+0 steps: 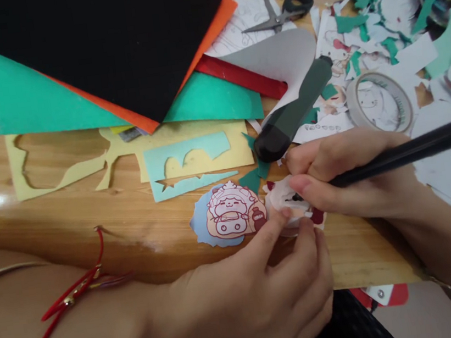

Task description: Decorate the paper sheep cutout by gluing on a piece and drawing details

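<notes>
Sheep cutout (231,210): it lies on the tabletop (89,209); its outline looks fully cut. The ragged blue piece (200,222) under its left side is, I judge, not yet trimmed.
Small white cutout (278,200): just to the right of the sheep cutout. It is the piece being worked on, and seems unfinished; fingers cover much of it and the view is blurred, so perhaps some marks escape me.
Right hand (357,194): right of the sheep cutout, its grip closed around a black pen (414,149), the tip at the small white cutout.
Left hand (257,286): below the sheep cutout, fingertips pressing the small white cutout; whether the thumb pinches, I cannot tell.
Yellow sheet (242,153) and light-blue strip (156,164): beyond the sheep cutout, both with shapes cut away, so some cutting is done.
Scissors (276,21): beyond the sheep cutout, to its right, lying unheld.
</notes>
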